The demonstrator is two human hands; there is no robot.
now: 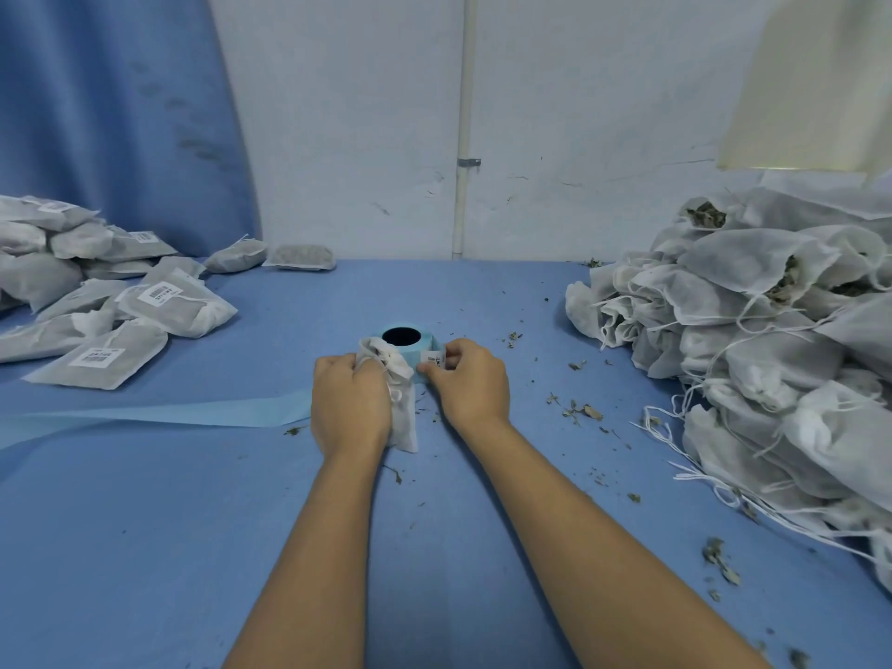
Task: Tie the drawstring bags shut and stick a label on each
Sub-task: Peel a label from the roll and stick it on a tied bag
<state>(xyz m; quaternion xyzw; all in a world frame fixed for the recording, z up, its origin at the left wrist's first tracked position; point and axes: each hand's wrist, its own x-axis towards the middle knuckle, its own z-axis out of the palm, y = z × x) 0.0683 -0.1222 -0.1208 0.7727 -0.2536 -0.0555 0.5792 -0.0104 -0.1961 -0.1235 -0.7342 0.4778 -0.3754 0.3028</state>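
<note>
White cloth fills your left hand [350, 403]: its fingers curl round a drawstring bag [404, 427] at the middle of the blue table [434, 548], the bag's gathered top against the label roll [427, 341]. Your right hand [470, 383] pinches a printed label [433, 359] at the roll's side, thumb and fingertips closed on it. A backing strip [169, 417] trails to your left. Labelled bags [159, 301] lie heaped far left, and open bags [753, 301] with loose strings are piled right. Leaf scraps [579, 410] dot the surface.

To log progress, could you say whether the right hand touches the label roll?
Touching: the head view shows the right hand pinching a white label on the label roll.
</note>
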